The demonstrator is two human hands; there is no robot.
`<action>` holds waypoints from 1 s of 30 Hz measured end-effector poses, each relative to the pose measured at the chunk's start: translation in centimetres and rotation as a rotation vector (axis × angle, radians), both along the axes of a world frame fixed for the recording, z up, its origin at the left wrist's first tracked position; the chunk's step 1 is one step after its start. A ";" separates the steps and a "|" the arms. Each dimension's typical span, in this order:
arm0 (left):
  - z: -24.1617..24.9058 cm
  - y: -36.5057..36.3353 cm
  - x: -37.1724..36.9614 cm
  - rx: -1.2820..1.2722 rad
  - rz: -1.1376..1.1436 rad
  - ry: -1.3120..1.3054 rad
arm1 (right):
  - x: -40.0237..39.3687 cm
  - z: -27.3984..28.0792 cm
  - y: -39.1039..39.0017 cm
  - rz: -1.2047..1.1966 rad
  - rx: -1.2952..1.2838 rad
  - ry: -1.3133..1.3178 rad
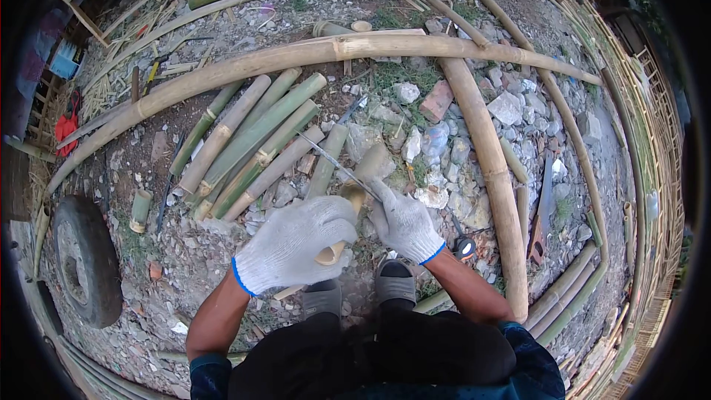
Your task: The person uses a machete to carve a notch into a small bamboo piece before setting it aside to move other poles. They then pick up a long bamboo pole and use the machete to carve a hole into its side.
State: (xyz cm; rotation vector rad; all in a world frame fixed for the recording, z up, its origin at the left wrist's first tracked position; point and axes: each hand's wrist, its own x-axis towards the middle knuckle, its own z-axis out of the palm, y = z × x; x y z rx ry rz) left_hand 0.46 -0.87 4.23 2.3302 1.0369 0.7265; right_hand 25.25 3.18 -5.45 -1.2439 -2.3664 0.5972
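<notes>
My left hand [300, 243], in a white knit glove with a blue cuff, is closed around a short bamboo tube [331, 255]. One hollow cut end of the tube shows below the fingers; its middle is hidden by the glove. My right hand [409, 227], gloved the same way, has its fingers closed on a thin metal rod [335, 162]. From those fingers the rod slants up and left, passing close by the upper end of the tube. Both hands are near each other above my sandals [396, 281].
Several cut bamboo lengths [275, 133] lie ahead on the left, beneath a long bamboo pole [289, 58]. Another thick pole [485, 152] runs down the right. Beyond it lies a handsaw [543, 211]; a tape measure [464, 247] sits on the rubble nearer. A tyre [85, 261] lies left.
</notes>
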 end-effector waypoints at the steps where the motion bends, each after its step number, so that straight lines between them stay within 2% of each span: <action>1: -0.1 0.1 0.0 -0.005 -0.017 -0.002 | 0.1 -1.2 0.6 -0.021 -0.041 -0.109; 4: 0.1 0.6 -0.2 0.017 -0.020 -0.011 | 1.4 -1.2 1.5 -0.100 -0.135 -0.112; 5: 0.0 0.2 -0.2 0.006 -0.016 -0.020 | 1.5 -1.1 1.0 -0.074 -0.046 0.003; 8: -0.1 0.2 -0.1 0.005 -0.036 -0.016 | 0.4 0.3 0.1 -0.004 0.041 0.057; 9: 0.0 0.1 0.0 -0.028 -0.050 0.008 | 0.2 0.6 0.1 -0.013 -0.063 0.027; 12: 0.5 0.3 -0.1 -0.061 -0.076 0.067 | 0.7 -0.4 1.7 -0.053 -0.102 -0.117; 16: 0.0 -0.4 -0.2 -0.046 -0.076 0.075 | 0.5 1.3 0.4 0.019 -0.001 0.136; 17: 0.1 -0.4 -0.2 -0.025 -0.077 0.086 | 0.5 0.9 0.5 0.057 0.013 0.072; 20: 0.9 -0.5 -0.2 -0.091 -0.119 0.161 | 1.1 -2.3 1.8 -0.040 -0.072 -0.127; 21: 0.9 -0.3 -0.3 -0.063 -0.111 0.162 | 1.7 -1.0 2.1 -0.067 -0.128 -0.093; 25: 0.1 -0.7 -0.3 -0.073 -0.096 0.127 | 0.7 2.1 0.8 -0.047 -0.053 0.159; 28: 0.9 -0.2 0.0 -0.083 -0.110 0.120 | 0.1 -0.6 0.7 0.034 -0.067 0.016; 30: 0.8 -0.3 -0.2 -0.112 -0.128 0.137 | 0.8 -1.0 1.7 -0.044 -0.088 -0.041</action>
